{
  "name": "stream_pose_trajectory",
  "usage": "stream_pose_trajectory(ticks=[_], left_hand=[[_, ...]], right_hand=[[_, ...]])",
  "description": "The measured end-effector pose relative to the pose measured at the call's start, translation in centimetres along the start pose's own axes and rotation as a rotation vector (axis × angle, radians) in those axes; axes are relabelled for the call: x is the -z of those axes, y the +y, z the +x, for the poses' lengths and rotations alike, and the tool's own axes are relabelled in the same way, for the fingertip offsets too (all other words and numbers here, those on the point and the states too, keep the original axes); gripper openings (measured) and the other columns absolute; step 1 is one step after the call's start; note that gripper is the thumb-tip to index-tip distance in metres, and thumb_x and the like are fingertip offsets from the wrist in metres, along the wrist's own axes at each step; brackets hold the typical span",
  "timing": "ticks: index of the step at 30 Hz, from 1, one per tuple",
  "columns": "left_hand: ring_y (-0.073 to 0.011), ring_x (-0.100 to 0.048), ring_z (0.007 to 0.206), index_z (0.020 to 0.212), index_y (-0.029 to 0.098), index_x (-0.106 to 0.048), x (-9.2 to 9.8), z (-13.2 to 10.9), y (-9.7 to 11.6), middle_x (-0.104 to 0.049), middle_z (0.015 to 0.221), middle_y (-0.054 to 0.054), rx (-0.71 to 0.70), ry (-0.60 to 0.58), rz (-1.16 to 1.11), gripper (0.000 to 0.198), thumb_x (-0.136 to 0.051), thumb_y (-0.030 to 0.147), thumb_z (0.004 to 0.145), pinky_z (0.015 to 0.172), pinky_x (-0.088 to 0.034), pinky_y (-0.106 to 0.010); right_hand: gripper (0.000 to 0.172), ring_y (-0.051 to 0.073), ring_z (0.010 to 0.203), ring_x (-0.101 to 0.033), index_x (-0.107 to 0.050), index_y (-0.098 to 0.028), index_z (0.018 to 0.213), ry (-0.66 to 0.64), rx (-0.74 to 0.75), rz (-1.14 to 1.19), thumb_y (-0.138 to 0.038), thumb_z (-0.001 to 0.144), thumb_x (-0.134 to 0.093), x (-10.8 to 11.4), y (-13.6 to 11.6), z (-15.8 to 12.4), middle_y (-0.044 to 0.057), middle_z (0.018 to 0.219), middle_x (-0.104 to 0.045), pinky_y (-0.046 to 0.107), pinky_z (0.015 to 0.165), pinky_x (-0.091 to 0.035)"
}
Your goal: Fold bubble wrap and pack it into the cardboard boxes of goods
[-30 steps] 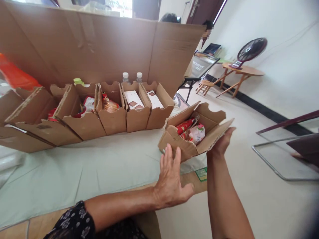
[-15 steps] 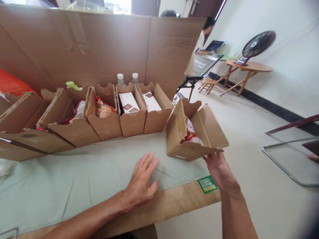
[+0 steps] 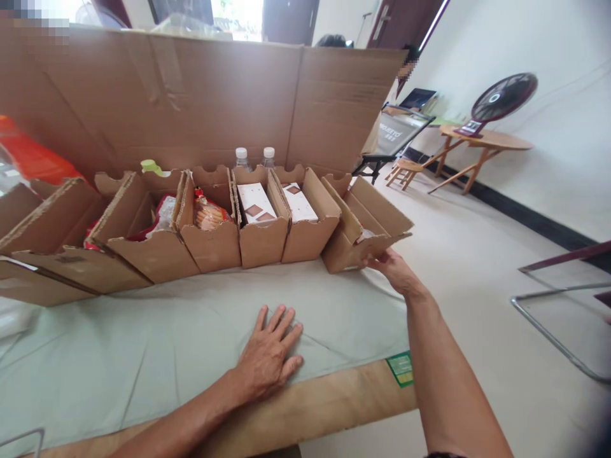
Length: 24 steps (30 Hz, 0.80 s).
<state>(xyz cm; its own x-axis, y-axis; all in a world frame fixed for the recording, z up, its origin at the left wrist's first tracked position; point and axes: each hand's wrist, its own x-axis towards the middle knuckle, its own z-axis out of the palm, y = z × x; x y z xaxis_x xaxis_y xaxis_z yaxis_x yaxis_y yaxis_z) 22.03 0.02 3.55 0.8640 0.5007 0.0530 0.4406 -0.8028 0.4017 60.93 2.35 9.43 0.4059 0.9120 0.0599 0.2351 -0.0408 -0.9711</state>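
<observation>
shifted back and leftward since half a second ago, to just beside the right end of the row: an open cardboard box (image 3: pixel 346 253). settled flatter since then as well, with fingers wide apart: the left hand (image 3: pixel 270 356), palm down and holding nothing visible, on the pale green cloth (image 3: pixel 191 343) close to the bare wooden front edge of the table (image 3: pixel 334 407). stuck at the right end of that edge, a green label (image 3: pixel 400 369). placed at the table's right edge, the right hand (image 3: pixel 394 270), with bent fingers touching the low right front of the box; cannot tell how tightly closed, for partly hidden tips. seen inside the box, toward the table's far right corner, only a bit of whitish packet (image 3: pixel 366 235). lined up leftward from there along the back edge, more open boxes (image 3: pixel 212 248), holding two white cartons (image 3: pixel 256 202), a red-topped packet (image 3: pixel 210 214) and a red-edged packet (image 3: pixel 165 213). set behind these, two white-capped bottles (image 3: pixel 242 156), then a tall cardboard panel (image 3: pixel 229 102). visible farther off, a wooden stool (image 3: pixel 403 170), a folding chair (image 3: pixel 394 135) and a black fan (image 3: pixel 506 98) on a small wooden table (image 3: pixel 506 138).
</observation>
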Motion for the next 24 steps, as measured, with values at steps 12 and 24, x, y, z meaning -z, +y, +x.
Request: stream_pose_trajectory(ticks=[12, 24], left_hand=[[-0.0363, -0.028, 0.159, 0.156, 0.023, -0.047, 0.2, 0.1, -0.2, -0.037, 0.168, -0.015, -0.012, -0.009, -0.053, 0.063, -0.051, 0.054, 0.101, 0.128, -0.019, -0.068], [-0.0374, -0.028, 0.159, 0.145, 0.017, -0.058, 0.0, -0.8, -0.3, -0.037, 0.168, -0.019, 0.129, 0.250, -0.148, 0.056, -0.062, 0.034, 0.091, 0.127, -0.026, -0.064]], right_hand=[[0.043, 0.028, 0.091, -0.075, -0.071, -0.020, 0.105, 0.533, 0.117, -0.229, -0.049, 0.074, -0.077, -2.8, -1.2, -3.6, 0.011, 0.096, -0.078, 0.050, 0.090, -0.061], [0.023, 0.031, 0.083, -0.073, -0.076, -0.023, 0.098, 0.121, 0.270, -0.965, -0.028, 0.086, -0.057, -15.7, -12.4, -0.7, 0.010, 0.084, -0.079, 0.039, 0.075, -0.051]])
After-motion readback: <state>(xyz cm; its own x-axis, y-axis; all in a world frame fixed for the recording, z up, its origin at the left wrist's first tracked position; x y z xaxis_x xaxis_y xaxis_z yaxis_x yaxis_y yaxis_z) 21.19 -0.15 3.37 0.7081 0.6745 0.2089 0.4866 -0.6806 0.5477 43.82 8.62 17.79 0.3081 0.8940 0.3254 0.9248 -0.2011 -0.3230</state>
